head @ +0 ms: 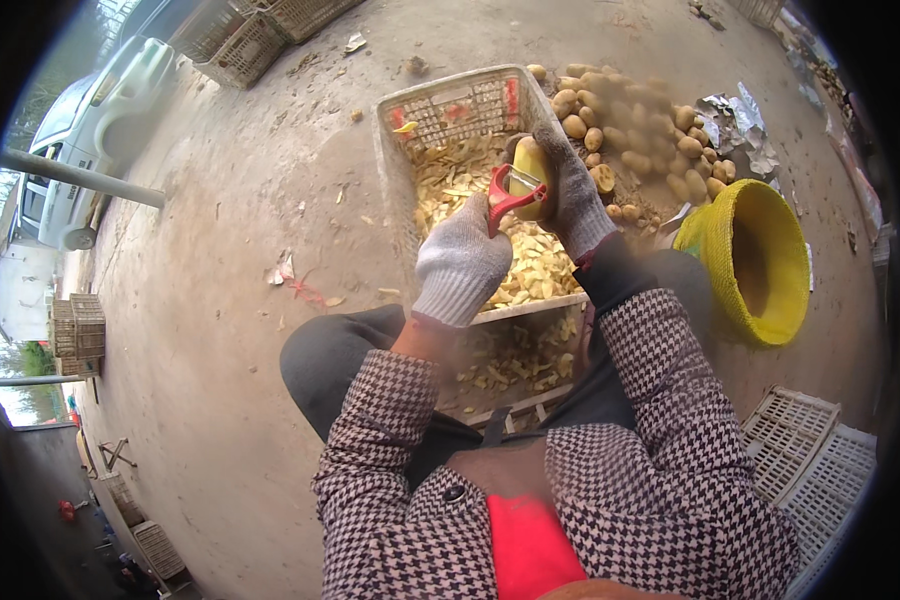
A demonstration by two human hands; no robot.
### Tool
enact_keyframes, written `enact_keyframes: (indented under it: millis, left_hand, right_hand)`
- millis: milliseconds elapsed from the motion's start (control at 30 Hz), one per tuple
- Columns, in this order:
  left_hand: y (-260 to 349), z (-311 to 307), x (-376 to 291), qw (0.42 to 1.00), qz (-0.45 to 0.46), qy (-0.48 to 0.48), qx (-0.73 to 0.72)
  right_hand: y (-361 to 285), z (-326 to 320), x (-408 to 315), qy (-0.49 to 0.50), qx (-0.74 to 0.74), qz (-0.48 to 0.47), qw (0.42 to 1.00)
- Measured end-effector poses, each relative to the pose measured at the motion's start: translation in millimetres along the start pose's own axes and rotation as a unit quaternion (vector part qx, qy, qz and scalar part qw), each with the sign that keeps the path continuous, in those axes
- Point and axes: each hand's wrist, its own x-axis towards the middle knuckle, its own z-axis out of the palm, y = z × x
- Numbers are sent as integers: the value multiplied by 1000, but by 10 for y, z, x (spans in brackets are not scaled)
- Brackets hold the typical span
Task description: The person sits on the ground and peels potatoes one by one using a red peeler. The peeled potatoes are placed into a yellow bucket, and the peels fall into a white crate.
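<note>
My left hand (463, 259), in a pale knitted glove, is closed round the handle of a red vegetable peeler (507, 201). The peeler's metal blade lies against a partly peeled potato (529, 161). My right hand (574, 191), in a soiled grey glove, grips that potato from the right side. Both hands are above a plastic crate (388, 172) with many potato peelings (536, 264) in it. A yellow strip of peel (406, 127) hangs at the crate's far left wall.
Unpeeled potatoes (634, 112) lie heaped on the ground beyond the crate, beside torn silvery wrapping (746, 124). A yellow woven container (780, 262) stands at right. Empty crates (791, 427) are at lower right, more crates (244, 49) at upper left. A metal pole (82, 176) and white vehicle (94, 142) are left.
</note>
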Motion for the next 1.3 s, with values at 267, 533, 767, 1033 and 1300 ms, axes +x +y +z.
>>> enact_keyframes:
  millis: [267,533,767,1033,1300]
  left_hand:
    - [-246,83,-121,990,-111,-88,1]
    - [-42,-5,174,998,-37,16,-51]
    - [-49,232,-194,963,-131,-210,103]
    - [29,61,57,1000,-21,12,19]
    - [-175,245,-189,965,-127,-197,117]
  right_hand:
    - [-354,104,-124,84,376,221,896]
    - [-354,154,-236,71,283,174,941]
    - [-382,-7,-83,169,330,124,920]
    - [-564,297,-379,99,190,168,962]
    - [-382,84,-133,210,310,234,897]
